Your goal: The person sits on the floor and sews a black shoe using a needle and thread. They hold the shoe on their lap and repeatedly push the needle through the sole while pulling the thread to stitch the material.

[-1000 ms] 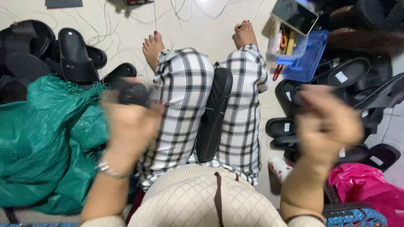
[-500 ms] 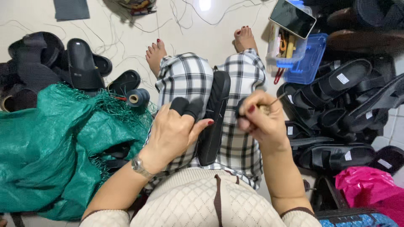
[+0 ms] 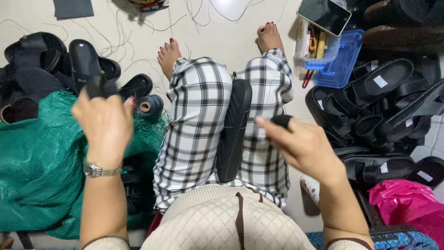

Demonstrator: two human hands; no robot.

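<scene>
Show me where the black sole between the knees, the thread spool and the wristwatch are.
black sole [image 3: 233, 129], head view, middle of its side edge.
thread spool [image 3: 150, 105], head view, dark wound side by the open core.
wristwatch [image 3: 92, 170], head view, the metal case.

— Entry: what sort of place do we record here?

— A home floor workshop for sandal making. Landmark: the black sole [image 3: 233, 129] we grip between our knees. Right of it, stacked black sandals [image 3: 379, 106]; beyond those, a blue tool tray [image 3: 340, 65]. Left, a thread spool [image 3: 149, 105], green sack [image 3: 37, 166]; ahead, loose threads [image 3: 138, 41].
</scene>
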